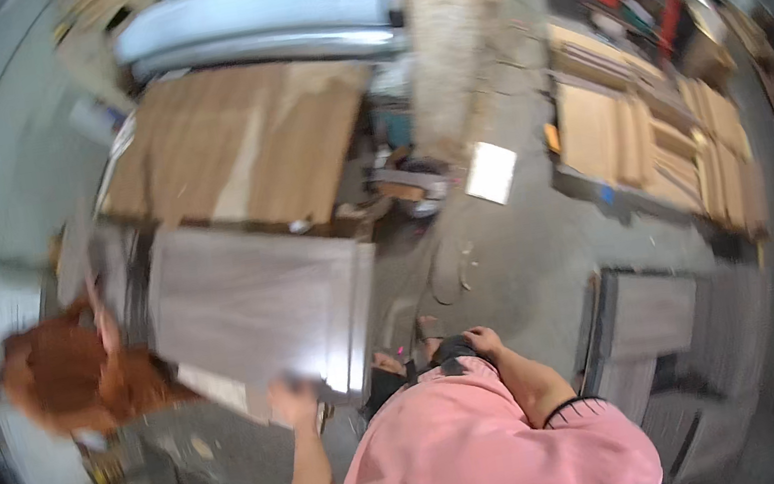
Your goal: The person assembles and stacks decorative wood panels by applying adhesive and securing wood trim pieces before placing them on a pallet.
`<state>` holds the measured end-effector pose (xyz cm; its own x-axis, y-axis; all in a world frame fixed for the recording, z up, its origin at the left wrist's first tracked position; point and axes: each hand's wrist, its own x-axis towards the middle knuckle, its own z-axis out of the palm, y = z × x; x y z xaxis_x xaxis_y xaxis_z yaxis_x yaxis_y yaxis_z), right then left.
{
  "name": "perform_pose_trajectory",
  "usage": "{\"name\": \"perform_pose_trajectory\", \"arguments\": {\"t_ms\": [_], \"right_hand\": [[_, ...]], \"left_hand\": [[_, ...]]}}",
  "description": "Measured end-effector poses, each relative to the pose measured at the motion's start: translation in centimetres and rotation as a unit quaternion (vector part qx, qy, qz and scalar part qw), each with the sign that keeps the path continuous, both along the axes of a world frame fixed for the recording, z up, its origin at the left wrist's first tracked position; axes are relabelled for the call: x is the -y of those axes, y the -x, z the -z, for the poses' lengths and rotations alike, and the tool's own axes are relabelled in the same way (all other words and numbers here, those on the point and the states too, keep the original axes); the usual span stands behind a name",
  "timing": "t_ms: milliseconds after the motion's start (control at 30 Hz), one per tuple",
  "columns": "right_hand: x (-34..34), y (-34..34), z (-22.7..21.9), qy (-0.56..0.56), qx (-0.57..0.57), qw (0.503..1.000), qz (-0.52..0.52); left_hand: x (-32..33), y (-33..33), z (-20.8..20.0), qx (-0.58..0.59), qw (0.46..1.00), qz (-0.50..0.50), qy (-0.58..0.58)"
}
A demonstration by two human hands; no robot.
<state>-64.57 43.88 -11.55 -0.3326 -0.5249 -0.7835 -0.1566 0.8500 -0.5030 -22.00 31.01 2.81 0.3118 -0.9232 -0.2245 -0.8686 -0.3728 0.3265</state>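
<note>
My left hand (291,404) is at the near edge of a stack of flat grey panels (235,302). It is smeared by motion, with its fingers closed around a small dark thing (303,384) that I cannot make out. My right hand (484,341) rests low at my front, against dark cloth (452,353). Its fingers are partly hidden, so their grip does not show. A pale strip (214,386) runs along the panels' near left edge.
A person in brown (74,373) bends beside the panels on the left. Beyond lie a brown wood sheet (235,144) and a light-blue wrapped roll (259,9). On the right stand stacks of tan boards (603,137) and grey panels (651,312). A white sheet (492,173) lies on the floor.
</note>
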Motion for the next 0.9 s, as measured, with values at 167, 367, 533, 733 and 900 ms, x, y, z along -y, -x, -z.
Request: {"name": "perform_pose_trajectory", "arguments": {"t_ms": [167, 367, 533, 733, 900], "right_hand": [[1.4, -0.2, 1.1, 0.093, 0.025, 0.994, 0.046], [8.4, -2.4, -3.2, 0.165, 0.082, 0.979, 0.090], [15.8, -6.4, -8.5, 0.295, 0.107, 0.946, 0.080], [22.2, -11.2, -15.7, 0.286, 0.137, 0.943, 0.104], [30.0, -11.3, -18.7, 0.328, 0.151, 0.924, 0.123]], "left_hand": [[0.6, 0.2, -0.8, -0.004, 0.996, -0.075, 0.039], [5.2, -0.6, -0.9, 0.000, 0.994, -0.011, 0.109], [12.0, -0.9, -1.8, -0.030, 0.987, 0.051, 0.150], [20.0, 0.4, -1.4, -0.041, 0.980, 0.109, 0.159], [21.4, 1.4, 2.5, -0.059, 0.973, 0.145, 0.170]]}}
